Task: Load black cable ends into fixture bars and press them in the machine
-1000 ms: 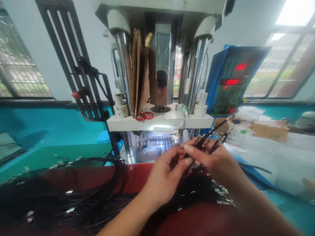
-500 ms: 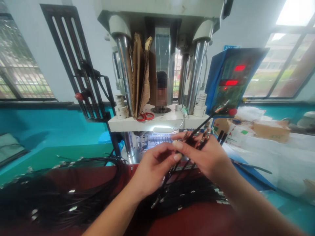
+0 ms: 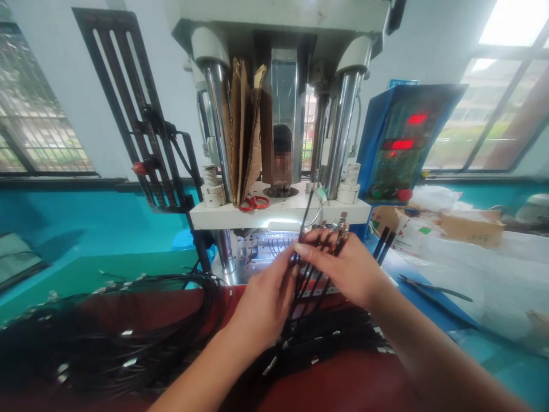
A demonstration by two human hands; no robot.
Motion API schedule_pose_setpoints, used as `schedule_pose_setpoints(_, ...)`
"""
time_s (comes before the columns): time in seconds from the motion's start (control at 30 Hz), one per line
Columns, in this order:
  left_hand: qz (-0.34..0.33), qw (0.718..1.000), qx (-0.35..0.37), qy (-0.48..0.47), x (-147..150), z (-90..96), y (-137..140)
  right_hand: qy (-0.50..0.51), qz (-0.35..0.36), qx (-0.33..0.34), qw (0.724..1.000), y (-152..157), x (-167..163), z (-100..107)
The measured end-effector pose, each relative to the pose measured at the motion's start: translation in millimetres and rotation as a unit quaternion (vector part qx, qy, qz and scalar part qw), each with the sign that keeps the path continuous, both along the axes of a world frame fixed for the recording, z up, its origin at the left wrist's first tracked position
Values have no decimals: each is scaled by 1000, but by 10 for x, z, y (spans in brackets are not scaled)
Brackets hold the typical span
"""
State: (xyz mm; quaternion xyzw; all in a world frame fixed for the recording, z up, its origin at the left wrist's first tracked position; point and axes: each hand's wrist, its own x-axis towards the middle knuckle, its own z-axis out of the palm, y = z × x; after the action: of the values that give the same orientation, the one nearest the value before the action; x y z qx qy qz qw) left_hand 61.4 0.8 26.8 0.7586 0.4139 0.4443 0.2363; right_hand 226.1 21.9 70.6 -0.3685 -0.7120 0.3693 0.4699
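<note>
Several black cables (image 3: pixel 316 280) with metal ends fan out from my right hand (image 3: pixel 343 266), which is closed around them near the tips. Their copper-coloured terminals (image 3: pixel 341 226) stick up above its fingers. Close against it, my left hand (image 3: pixel 270 292) pinches one black cable (image 3: pixel 306 213) that stands nearly upright between both hands. The fingers of the left hand are partly hidden behind its back. Below the hands, more black cables (image 3: pixel 330 343) lie in a bundle on the dark red table (image 3: pixel 334 389).
A press (image 3: pixel 278 216) with chrome columns stands ahead, its lower bay lit. Red-handled scissors (image 3: pixel 254 203) and cardboard (image 3: pixel 244 137) rest on it. A blue control box (image 3: pixel 398 143) is at right, above pliers (image 3: pixel 433 286). Another cable heap (image 3: pixel 107 343) lies at left.
The single cable between my hands has swung from leaning far right to nearly upright. My left hand has turned, and my right hand has shifted slightly left.
</note>
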Motion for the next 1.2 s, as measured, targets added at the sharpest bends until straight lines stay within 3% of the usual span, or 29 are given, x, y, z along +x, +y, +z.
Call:
schedule_pose_setpoints(0.1,-20,995,-62,-80,-7,-19,32,-18,-30,12,999,14,32,-28)
schedule_pose_setpoints(0.23,-101,948,-208,-218,-22,-48,79,6,-72,6,997,29,42,-55)
schedule_pose_setpoints(0.4,-112,967,-204,-104,-27,-55,22,118,-73,-44,989,75,17,-117)
schedule_pose_setpoints(0.53,-84,979,-182,-46,-35,-87,-34,115,-78,-45,989,90,28,-188)
schedule_pose_setpoints(0.67,-114,970,-207,-61,-33,-159,-12,122,-69,-75,987,102,46,-192)
schedule_pose_setpoints(0.73,-171,942,-259,-130,-36,-159,9,162,-64,-77,982,137,52,-158)
schedule_pose_setpoints(0.83,-267,862,-377,-210,-80,-67,10,218,-49,-105,969,224,60,-129)
schedule_pose_setpoints(1.0,-325,740,-549,-212,-136,24,-65,232,-25,-282,931,287,37,-415)
schedule_pose_setpoints(1.1,-317,697,-590,-254,27,-198,-112,217,-16,-322,921,185,2,-727)
schedule_pose_setpoints(1.2,-265,700,-571,-337,284,-532,-157,181,-10,-317,931,75,31,-952)
